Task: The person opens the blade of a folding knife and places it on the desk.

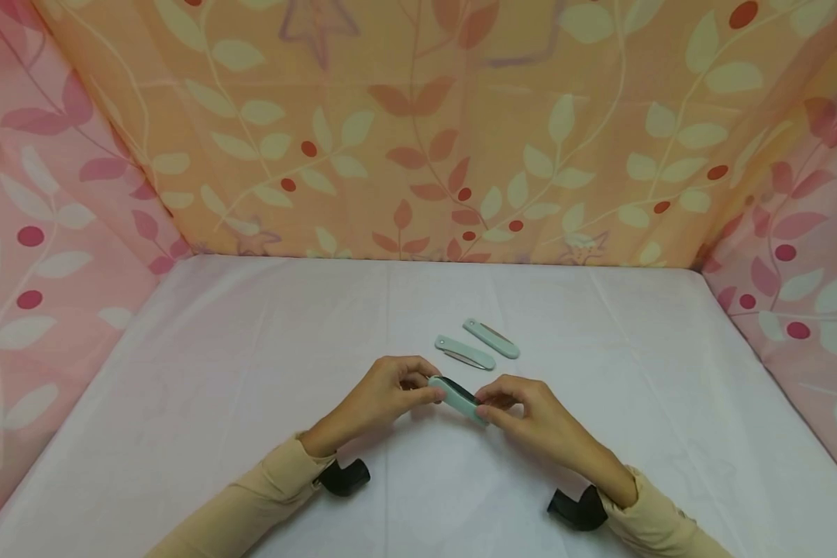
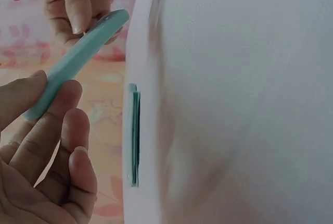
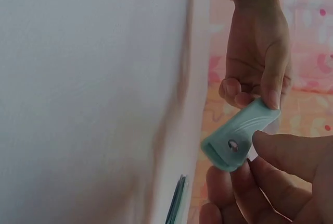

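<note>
A mint-green folding knife [image 1: 458, 401] is held between both hands above the white table, slanting down to the right in the head view. My left hand [image 1: 389, 389] pinches its upper left end between thumb and fingers. At the opposite end, my right hand [image 1: 533, 411] grips it with thumb and fingertips. A dark strip shows along its upper edge. The right wrist view shows a round rivet and curved grooves on the handle [image 3: 247, 130]. Just beyond the hands lie two similar folding knives, a nearer one [image 1: 463, 354] and a farther one [image 1: 491, 339], roughly parallel.
A white cloth covers the table [image 1: 265, 333]. Patterned fabric walls rise on three sides, orange at the back [image 1: 418, 139] and pink at left [image 1: 49, 256] and right [image 1: 795, 256]. Black wrist devices sit at the left cuff [image 1: 345, 477] and right cuff [image 1: 579, 508].
</note>
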A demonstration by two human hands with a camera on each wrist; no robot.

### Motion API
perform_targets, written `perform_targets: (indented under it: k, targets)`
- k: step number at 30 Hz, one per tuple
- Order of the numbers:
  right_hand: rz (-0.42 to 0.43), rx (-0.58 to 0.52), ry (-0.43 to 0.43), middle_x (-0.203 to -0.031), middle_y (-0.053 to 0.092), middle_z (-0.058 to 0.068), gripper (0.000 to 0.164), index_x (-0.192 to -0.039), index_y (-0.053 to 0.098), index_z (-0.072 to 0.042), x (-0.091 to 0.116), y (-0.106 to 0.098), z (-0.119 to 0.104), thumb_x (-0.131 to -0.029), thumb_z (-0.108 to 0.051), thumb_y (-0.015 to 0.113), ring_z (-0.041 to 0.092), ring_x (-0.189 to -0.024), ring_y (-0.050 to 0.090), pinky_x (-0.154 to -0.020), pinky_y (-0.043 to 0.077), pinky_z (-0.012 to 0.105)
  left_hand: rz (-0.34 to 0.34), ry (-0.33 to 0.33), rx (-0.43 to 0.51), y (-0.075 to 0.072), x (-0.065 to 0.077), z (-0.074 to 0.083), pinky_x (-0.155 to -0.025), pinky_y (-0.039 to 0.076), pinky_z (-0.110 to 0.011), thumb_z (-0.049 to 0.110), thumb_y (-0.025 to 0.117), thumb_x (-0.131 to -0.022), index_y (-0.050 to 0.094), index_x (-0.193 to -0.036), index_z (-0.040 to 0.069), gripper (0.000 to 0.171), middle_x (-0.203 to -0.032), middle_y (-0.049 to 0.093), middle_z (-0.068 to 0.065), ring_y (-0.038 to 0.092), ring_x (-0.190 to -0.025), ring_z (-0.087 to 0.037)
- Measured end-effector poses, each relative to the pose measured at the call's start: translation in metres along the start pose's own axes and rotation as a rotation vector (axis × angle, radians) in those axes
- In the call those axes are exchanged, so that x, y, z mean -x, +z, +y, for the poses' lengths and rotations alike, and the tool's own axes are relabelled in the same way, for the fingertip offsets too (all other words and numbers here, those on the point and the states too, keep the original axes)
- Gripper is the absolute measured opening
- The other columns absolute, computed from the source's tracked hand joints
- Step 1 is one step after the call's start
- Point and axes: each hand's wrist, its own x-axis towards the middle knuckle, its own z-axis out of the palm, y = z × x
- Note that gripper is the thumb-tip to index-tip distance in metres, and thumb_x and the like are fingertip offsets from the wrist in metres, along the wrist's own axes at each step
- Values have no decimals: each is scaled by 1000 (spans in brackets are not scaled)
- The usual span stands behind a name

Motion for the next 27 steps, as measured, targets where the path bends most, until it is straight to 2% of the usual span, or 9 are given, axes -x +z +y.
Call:
perform_targets:
  k: [7,10,16,22,27]
  targets:
    - [35,-4,-83,-97,73,-2,17,-105,73,-12,2,3,-7,-95,-24,68,5,-84,66,-77,53,24,-42,-4,53,6,3,4,-68,49,-21,23,73,-91,70,-105,7,21,-86,77,-9,70,-80,-22]
    - [45,-10,-98,-96,73,-3,16,-104,73,-12,2,4,-10,-94,-23,68,4,-82,65,-75,53,24,-62,14,70,8,3,6,-67,48,-20,21,74,-90,70,-102,7,19,-86,77,-9,69,-78,-18]
    - [37,-4,-113,-95,72,-3,17,-105,74,-12,5,8,-12,-95,-23,67,1,-79,62,-72,52,22,-93,49,42,13,5,6,-63,43,-17,20,75,-89,71,-100,7,18,-82,76,-10,57,-67,-2]
    - [46,6,-118,-92,74,-3,13,-100,75,-13,5,9,-12,-93,-22,69,1,-75,63,-67,52,22,-110,29,32,15,6,6,-62,43,-18,19,76,-88,71,-101,9,18,-83,76,-9,56,-67,-1]
    - [69,26,-91,-90,74,-2,10,-97,74,-12,5,9,-12,-93,-19,70,0,-72,63,-63,52,22,-112,44,7,16,6,7,-57,42,-17,17,75,-88,70,-100,7,16,-83,76,-9,53,-63,0]
